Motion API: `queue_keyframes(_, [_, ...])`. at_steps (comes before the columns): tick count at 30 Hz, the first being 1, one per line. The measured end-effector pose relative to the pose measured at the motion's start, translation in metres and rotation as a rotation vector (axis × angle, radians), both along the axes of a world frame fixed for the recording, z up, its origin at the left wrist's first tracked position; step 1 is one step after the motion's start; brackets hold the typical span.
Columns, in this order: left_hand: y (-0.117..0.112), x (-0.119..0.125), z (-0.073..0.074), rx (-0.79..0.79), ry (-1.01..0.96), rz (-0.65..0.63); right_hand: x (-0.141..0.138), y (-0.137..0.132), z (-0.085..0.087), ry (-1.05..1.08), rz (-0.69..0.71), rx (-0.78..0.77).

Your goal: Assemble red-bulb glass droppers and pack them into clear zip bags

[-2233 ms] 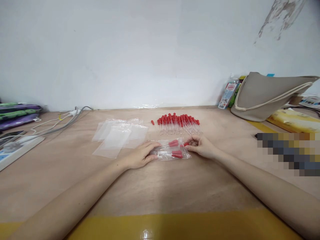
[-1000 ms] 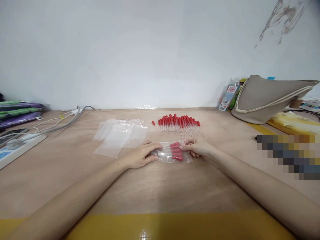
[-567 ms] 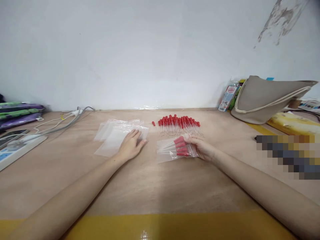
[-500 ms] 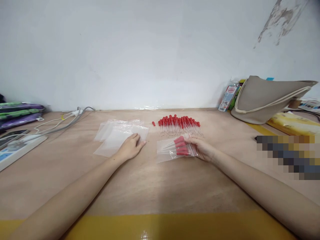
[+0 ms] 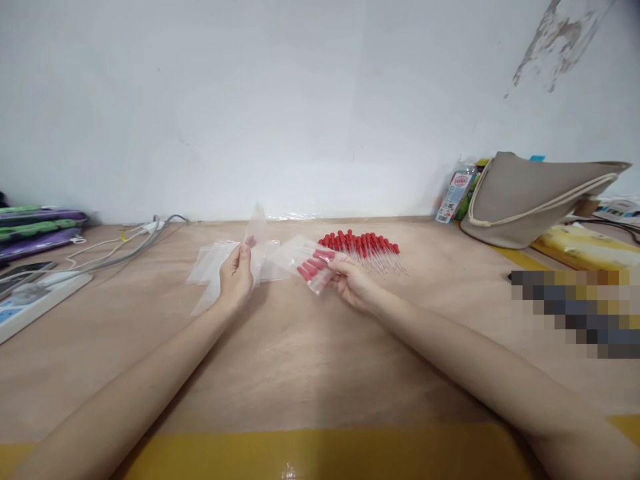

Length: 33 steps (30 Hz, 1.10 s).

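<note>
My left hand [image 5: 237,273] pinches a clear plastic zip bag [image 5: 257,227] between thumb and fingers and holds it upright above the table. A small reddish patch shows through this bag; what it is I cannot make out. My right hand [image 5: 353,283] is closed on the edge of a filled zip bag [image 5: 295,257]. Inside that one lie several droppers [image 5: 311,265] with red bulbs, tilted toward the lower right. Behind it, a row of loose red-bulbed droppers [image 5: 367,243] with thin clear stems lies on the table, partly covered. More flat clear bags [image 5: 203,267] lie beneath and beside my left hand.
At the left are a power strip [image 5: 47,300], white and grey cables [image 5: 135,243] and green-purple packages [image 5: 43,230]. A grey bag [image 5: 535,200] with a cord and a carton [image 5: 455,197] stand at the right, near a yellow package [image 5: 590,250]. A white wall [image 5: 310,107] rises behind.
My left hand has lifted one clear bag off the pile and turned it upright. My right hand has moved left with the filled bag, bringing it close to the left hand.
</note>
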<state>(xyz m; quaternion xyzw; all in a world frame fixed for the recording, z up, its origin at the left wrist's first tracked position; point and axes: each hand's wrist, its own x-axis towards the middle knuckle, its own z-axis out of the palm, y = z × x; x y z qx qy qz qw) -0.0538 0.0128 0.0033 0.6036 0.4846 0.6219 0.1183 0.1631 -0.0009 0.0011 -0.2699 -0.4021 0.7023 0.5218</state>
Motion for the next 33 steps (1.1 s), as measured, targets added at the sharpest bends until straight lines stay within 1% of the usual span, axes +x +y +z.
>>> queue_keyframes(3, [-0.011, 0.002, 0.008, 0.118, 0.126, 0.015, -0.037, 0.022, -0.001, -0.003, -0.052, -0.076])
queue_keyframes(5, [-0.019, 0.0, 0.011, 0.184, 0.253, -0.031, -0.059, 0.032, -0.005, -0.001, -0.08, -0.136])
queue_keyframes(7, [-0.025, -0.003, 0.012, 0.225, 0.396, -0.143, -0.072, 0.035, -0.009, -0.004, -0.079, -0.163])
queue_keyframes(9, [-0.032, -0.004, 0.012, 0.223, 0.525, -0.326, -0.073, 0.03, -0.012, -0.051, -0.043, -0.191])
queue_keyframes(10, [-0.035, -0.004, 0.011, 0.202, 0.579, -0.431, -0.067, 0.025, -0.013, -0.085, -0.004, -0.195])
queue_keyframes(12, [-0.041, 0.0, 0.01, 0.136, 0.677, -0.614, -0.045, 0.012, -0.014, -0.157, 0.094, -0.178])
queue_keyframes(13, [-0.044, 0.003, 0.009, 0.098, 0.73, -0.681, -0.03, 0.005, -0.014, -0.14, 0.155, -0.123])
queue_keyframes(14, [-0.046, 0.006, 0.007, 0.057, 0.789, -0.733, -0.014, -0.001, -0.015, -0.131, 0.175, -0.095])
queue_keyframes(15, [-0.048, 0.01, 0.006, 0.021, 0.853, -0.771, 0.003, -0.007, -0.016, -0.156, 0.152, -0.109])
queue_keyframes(17, [-0.052, 0.019, 0.003, -0.03, 0.993, -0.822, 0.037, -0.015, -0.019, -0.254, -0.009, -0.211])
queue_keyframes(18, [-0.053, 0.022, 0.001, -0.046, 1.059, -0.841, 0.051, -0.017, -0.021, -0.29, -0.051, -0.213])
queue_keyframes(21, [-0.053, 0.029, -0.002, -0.063, 1.185, -0.854, 0.083, -0.023, -0.027, -0.399, -0.097, -0.101])
queue_keyframes(23, [-0.052, 0.03, -0.004, -0.063, 1.184, -0.822, 0.092, -0.027, -0.031, -0.566, -0.091, 0.032])
queue_keyframes(26, [-0.051, 0.03, -0.006, -0.08, 1.143, -0.743, 0.094, -0.033, -0.035, -0.875, -0.046, 0.29])
queue_keyframes(28, [-0.051, 0.03, -0.007, -0.118, 1.148, -0.729, 0.092, -0.036, -0.035, -1.002, -0.071, 0.473])
queue_keyframes(30, [-0.051, 0.03, -0.008, -0.144, 1.165, -0.739, 0.09, -0.039, -0.034, -1.054, -0.115, 0.624])
queue_keyframes(33, [-0.051, 0.03, -0.008, -0.155, 1.171, -0.747, 0.09, -0.041, -0.032, -1.076, -0.134, 0.778])
